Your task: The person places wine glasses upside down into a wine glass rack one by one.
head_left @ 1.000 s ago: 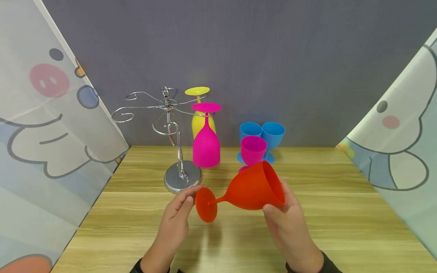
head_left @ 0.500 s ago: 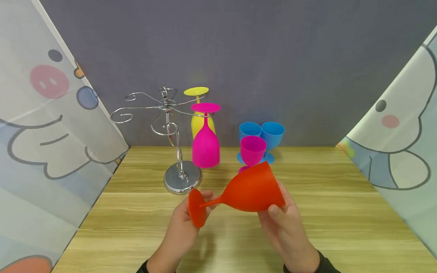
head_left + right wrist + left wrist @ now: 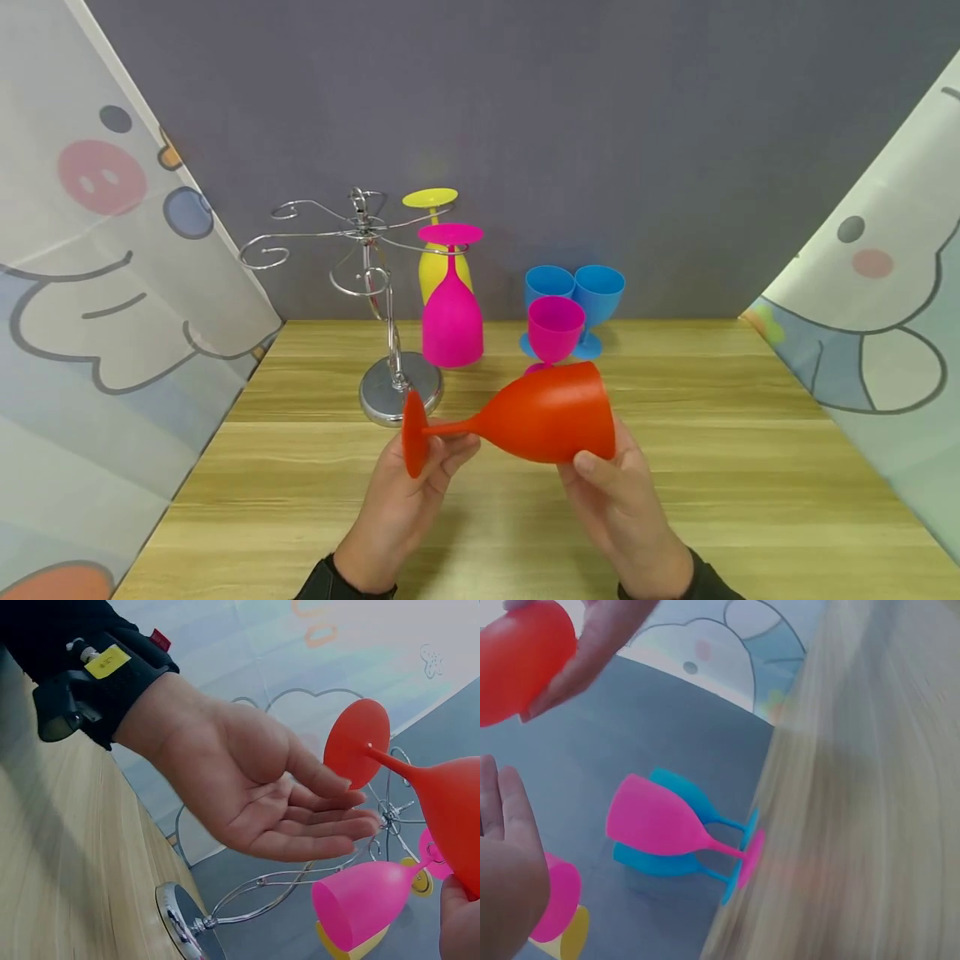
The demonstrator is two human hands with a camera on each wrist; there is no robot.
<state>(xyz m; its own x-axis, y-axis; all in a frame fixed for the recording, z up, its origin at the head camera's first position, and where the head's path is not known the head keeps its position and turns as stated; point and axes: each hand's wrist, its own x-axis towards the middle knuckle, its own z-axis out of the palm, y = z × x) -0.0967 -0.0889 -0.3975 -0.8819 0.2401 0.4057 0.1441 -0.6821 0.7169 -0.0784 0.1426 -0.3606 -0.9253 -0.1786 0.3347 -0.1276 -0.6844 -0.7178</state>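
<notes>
An orange-red goblet (image 3: 551,414) lies on its side in the air above the table, foot to the left and mouth to the right. My right hand (image 3: 618,500) grips its bowl close to the rim, thumb on the near side. At the foot end is my left hand (image 3: 408,492), with the stem and foot passing in front of its fingers. In the right wrist view the left hand (image 3: 255,780) has loosely extended fingers beside the foot; whether they touch it I cannot tell. The left wrist view catches the red bowl (image 3: 525,664) at its upper left.
Behind the left hand stands a chrome stemware rack (image 3: 393,321) with curled arms. A pink goblet (image 3: 452,325) and a yellow goblet (image 3: 433,271) hang upside down on its right side. Upright farther right are another pink goblet (image 3: 557,329) and two blue goblets (image 3: 600,292), near the grey back wall.
The left hand has shifted right under the stem, from beside the foot. The goblet has moved slightly left and levelled, its mouth turning out of sight. The right hand has kept its grip.
</notes>
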